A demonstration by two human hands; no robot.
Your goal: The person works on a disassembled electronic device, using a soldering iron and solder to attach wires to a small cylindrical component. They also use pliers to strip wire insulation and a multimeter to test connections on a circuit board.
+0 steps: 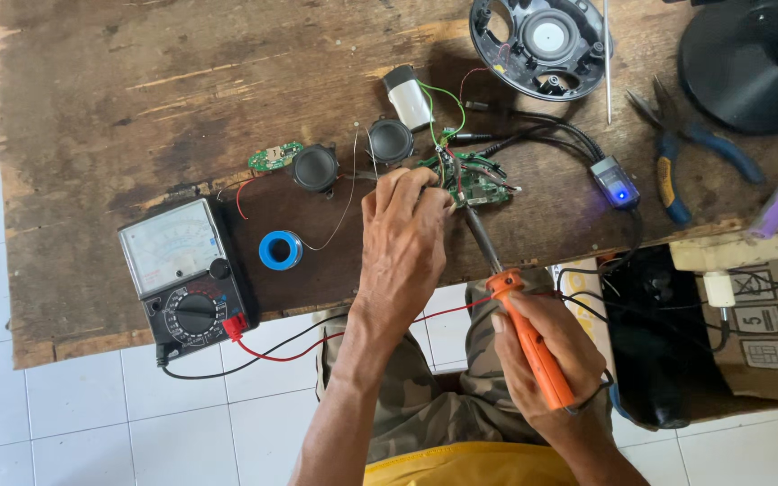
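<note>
Circuit board (477, 180) under both hands.

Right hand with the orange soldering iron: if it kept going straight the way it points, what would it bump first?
Probably the green circuit board. The right hand aims the soldering iron up-left, and its tip already sits by the board's edge beside the left hand.

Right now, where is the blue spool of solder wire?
In the head view, the blue spool lies on the wooden table, left of the left hand, just right of the analog multimeter and below a small black speaker.
</note>
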